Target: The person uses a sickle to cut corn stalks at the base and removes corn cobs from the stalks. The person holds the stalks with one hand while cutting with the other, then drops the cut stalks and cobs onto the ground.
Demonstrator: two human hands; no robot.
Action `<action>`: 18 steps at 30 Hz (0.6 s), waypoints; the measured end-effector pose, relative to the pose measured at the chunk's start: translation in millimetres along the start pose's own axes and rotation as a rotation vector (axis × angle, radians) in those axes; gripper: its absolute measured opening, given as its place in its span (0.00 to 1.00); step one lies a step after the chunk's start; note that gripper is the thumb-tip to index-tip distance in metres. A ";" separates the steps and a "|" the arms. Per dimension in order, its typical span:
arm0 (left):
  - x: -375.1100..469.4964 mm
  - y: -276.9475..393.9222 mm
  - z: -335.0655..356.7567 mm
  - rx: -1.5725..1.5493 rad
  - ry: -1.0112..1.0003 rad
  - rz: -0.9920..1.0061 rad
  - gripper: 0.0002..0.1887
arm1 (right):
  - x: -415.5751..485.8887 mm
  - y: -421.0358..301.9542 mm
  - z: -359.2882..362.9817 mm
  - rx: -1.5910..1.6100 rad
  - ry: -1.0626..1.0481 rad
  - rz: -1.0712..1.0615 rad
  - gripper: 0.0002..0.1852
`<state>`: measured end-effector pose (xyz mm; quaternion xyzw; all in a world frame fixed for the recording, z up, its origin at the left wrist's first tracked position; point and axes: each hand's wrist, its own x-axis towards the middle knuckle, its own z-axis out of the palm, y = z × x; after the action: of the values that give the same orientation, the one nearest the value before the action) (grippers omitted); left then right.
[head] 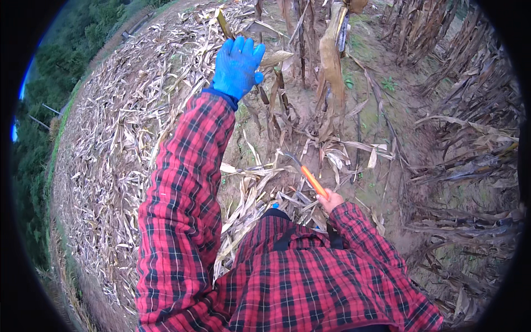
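My left hand (238, 66), in a blue knitted glove, is stretched forward near the top of the view with its back towards me. Its fingers touch or lie just beside a cut yellowish corn stalk (224, 25); whether they grip it is hidden. Bare, my right hand (331, 201) is closed around the orange handle of a sickle (314, 181), whose dark, thin blade points forward and left over the ground. Dry standing corn stalks (332, 62) rise ahead, right of my gloved hand.
Dry corn leaves and cut stalks (124, 124) cover the ground on the left. More brown standing corn (431, 37) is at the upper right, with fallen stalks (481, 166) below it. Leaf litter (249, 199) lies close before my body. Green trees (83, 33) line the far left.
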<state>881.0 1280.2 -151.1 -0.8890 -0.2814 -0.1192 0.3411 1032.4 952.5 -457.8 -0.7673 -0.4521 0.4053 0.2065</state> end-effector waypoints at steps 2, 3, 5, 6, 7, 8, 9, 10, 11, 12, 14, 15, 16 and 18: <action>20.5 -42.5 42.9 0.654 0.175 0.089 0.35 | 1.6 -49.8 -2.0 0.200 -0.095 0.076 0.21; 29.4 -65.6 74.1 0.759 0.167 0.066 0.33 | 0.2 -69.9 -2.0 0.302 -0.135 0.121 0.20; 37.4 -117.6 143.8 0.803 0.100 0.003 0.30 | 4.8 -92.8 4.2 0.251 -0.071 0.015 0.18; 31.2 -147.8 175.4 0.718 0.099 -0.061 0.28 | 9.4 -105.0 6.6 0.210 -0.043 -0.069 0.19; 21.0 -173.7 203.5 0.216 0.092 -0.176 0.21 | 14.0 -113.6 10.2 0.169 -0.016 -0.147 0.19; 13.1 -188.8 227.3 -0.298 0.085 -0.281 0.13 | 24.5 -109.3 20.4 0.179 0.072 -0.219 0.17; 20.4 -172.1 239.5 -0.602 0.124 -0.350 0.08 | 27.9 -120.9 15.9 0.269 0.085 -0.122 0.16; 25.9 -157.1 245.0 -0.934 0.196 -0.418 0.06 | 30.8 -147.6 6.8 0.362 0.101 -0.031 0.15; 28.6 -147.2 245.3 -1.228 0.289 -0.485 0.10 | 37.5 -165.8 -0.4 0.459 0.118 0.047 0.14; 33.0 -145.1 241.0 -1.189 0.431 -0.334 0.10 | 53.1 -164.4 4.5 0.461 0.180 -0.018 0.12; 30.1 -144.3 239.9 -1.522 0.506 -0.042 0.04 | 68.9 -202.2 1.8 0.523 0.187 0.044 0.12; 28.3 -145.0 239.5 -1.996 0.407 0.087 0.03 | 74.1 -217.9 0.2 0.540 0.201 0.061 0.12; 31.1 -141.4 236.9 -2.379 0.268 0.162 0.09 | 90.2 -229.2 3.6 0.586 0.221 0.061 0.12; 44.0 -127.0 228.8 -2.845 0.110 0.441 0.16 | 130.6 -244.0 14.6 0.655 0.237 0.051 0.12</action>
<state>847.4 1530.1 -233.9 -0.4877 0.2278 -0.2729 -0.7973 926.5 1187.8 -356.5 -0.7131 -0.2517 0.4418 0.4827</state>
